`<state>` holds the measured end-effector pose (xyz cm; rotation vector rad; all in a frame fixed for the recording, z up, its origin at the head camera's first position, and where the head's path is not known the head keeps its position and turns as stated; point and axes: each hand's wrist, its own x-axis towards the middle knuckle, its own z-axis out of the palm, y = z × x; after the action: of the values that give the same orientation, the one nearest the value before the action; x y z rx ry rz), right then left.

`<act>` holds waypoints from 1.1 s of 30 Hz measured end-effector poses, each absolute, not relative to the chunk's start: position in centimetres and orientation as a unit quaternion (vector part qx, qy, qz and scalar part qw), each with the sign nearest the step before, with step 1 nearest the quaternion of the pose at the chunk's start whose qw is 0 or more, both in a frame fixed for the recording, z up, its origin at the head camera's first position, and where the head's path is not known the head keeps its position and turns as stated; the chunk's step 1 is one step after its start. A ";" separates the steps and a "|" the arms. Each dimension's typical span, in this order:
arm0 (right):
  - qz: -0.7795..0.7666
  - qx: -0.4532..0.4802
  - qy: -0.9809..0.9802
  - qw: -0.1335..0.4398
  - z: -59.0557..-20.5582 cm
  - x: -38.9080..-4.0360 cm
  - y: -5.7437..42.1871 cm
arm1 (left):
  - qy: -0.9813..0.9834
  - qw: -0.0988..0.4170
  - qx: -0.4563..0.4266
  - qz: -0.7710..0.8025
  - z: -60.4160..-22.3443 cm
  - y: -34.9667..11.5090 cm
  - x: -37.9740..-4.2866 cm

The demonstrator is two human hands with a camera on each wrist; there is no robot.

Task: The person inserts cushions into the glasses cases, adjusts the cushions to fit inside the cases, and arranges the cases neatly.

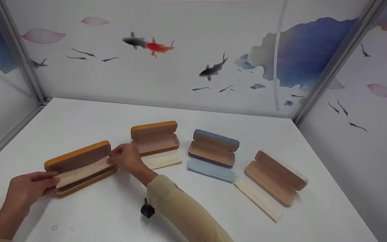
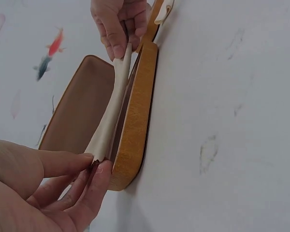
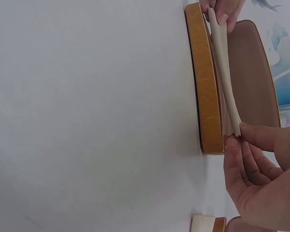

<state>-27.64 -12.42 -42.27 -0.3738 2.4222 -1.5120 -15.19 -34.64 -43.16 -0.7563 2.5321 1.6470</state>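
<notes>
A folded cream cloth (image 1: pixel 84 172) is stretched lengthwise over the opening of an orange-brown glasses case (image 1: pixel 87 183), whose lid stands up at the back. My left hand (image 1: pixel 29 188) pinches the cloth's left end between thumb and fingers. At the other end, my right hand (image 1: pixel 128 157) pinches the cloth near the case's right side. In the left wrist view the cloth (image 2: pixel 110 108) sags slightly between both hands, just at the case's rim. The right wrist view shows the right thumb and fingers (image 3: pixel 261 137) gripping the cloth's end.
To the right stand three more open cases: an orange one (image 1: pixel 156 143), a blue one (image 1: pixel 212 153) and a beige-lined one (image 1: pixel 270 181). Before them lie a cream cloth (image 1: pixel 165 161), a blue cloth (image 1: pixel 210 170) and another cream cloth (image 1: pixel 259 200). Printed wall panels (image 1: pixel 166 74) enclose the white table (image 1: pixel 113 218).
</notes>
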 end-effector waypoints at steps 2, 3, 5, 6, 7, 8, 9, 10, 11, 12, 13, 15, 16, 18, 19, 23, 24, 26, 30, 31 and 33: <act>-0.520 -0.125 0.835 0.131 -42.4 -27.6 -12.4 | 0.817 0.010 -0.242 0.524 -43.1 -34.5 -15.1; -0.520 -0.122 0.835 0.132 -42.5 -27.5 -12.4 | 0.818 0.008 -0.241 0.522 -43.1 -34.4 -15.1; -0.522 -0.123 0.834 0.130 -42.5 -27.6 -12.5 | 0.821 0.004 -0.234 0.521 -43.0 -34.3 -15.2; -0.523 -0.124 0.833 0.129 -42.5 -27.6 -12.5 | 0.822 0.003 -0.231 0.521 -42.9 -34.3 -15.2; -0.524 -0.124 0.833 0.128 -42.6 -27.6 -12.5 | 0.822 0.004 -0.228 0.521 -42.8 -34.2 -15.2; -0.521 -0.126 0.835 0.126 -42.6 -27.7 -12.5 | 0.823 0.006 -0.226 0.521 -42.8 -34.2 -15.2; -0.516 -0.129 0.838 0.122 -42.7 -27.7 -12.6 | 0.824 0.009 -0.225 0.520 -42.7 -34.2 -15.2; -0.511 -0.132 0.841 0.119 -42.7 -27.7 -12.6 | 0.825 0.011 -0.224 0.519 -42.7 -34.2 -15.2; -0.505 -0.135 0.845 0.115 -42.8 -27.7 -12.6 | 0.826 0.012 -0.225 0.517 -42.6 -34.2 -15.2; -0.500 -0.136 0.848 0.113 -42.8 -27.7 -12.6 | 0.827 0.012 -0.228 0.513 -42.6 -34.1 -15.2; -0.496 -0.137 0.850 0.111 -42.9 -27.8 -12.7 | 0.829 0.013 -0.231 0.509 -42.6 -34.1 -15.2; -0.491 -0.136 0.853 0.109 -42.9 -27.8 -12.7 | 0.834 0.012 -0.238 0.498 -42.7 -34.0 -15.2; -0.491 -0.135 0.854 0.110 -42.9 -27.8 -12.8 | 0.836 0.012 -0.240 0.494 -42.7 -33.9 -15.3; -0.493 -0.131 0.853 0.115 -42.9 -27.8 -12.8 | 0.839 0.012 -0.244 0.485 -42.8 -33.8 -15.3; -0.492 -0.130 0.853 0.117 -42.9 -27.8 -12.8 | 0.840 0.012 -0.244 0.485 -42.9 -33.9 -15.3; -0.490 -0.132 0.853 0.123 -42.9 -27.8 -12.9 | 0.838 0.005 -0.250 0.484 -42.9 -34.0 -15.2; -0.489 -0.133 0.853 0.125 -42.8 -27.9 -12.9 | 0.840 0.002 -0.254 0.480 -42.9 -33.9 -15.2; -0.487 -0.137 0.853 0.127 -42.7 -28.0 -12.7 | 0.838 -0.004 -0.264 0.477 -42.9 -33.9 -15.1; -0.478 -0.141 0.856 0.134 -42.0 -28.4 -12.0 | 0.836 -0.013 -0.292 0.465 -42.9 -34.1 -15.2; -0.476 -0.142 0.857 0.136 -41.7 -28.5 -11.8 | 0.832 -0.014 -0.299 0.467 -42.9 -34.3 -15.2; -0.476 -0.145 0.857 0.136 -40.9 -28.9 -11.4 | 0.828 -0.016 -0.305 0.471 -43.0 -35.2 -15.5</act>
<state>-28.93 -11.39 -40.93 -0.4196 2.4805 -1.3793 -15.46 -35.15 -42.96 -0.9676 2.6277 1.4953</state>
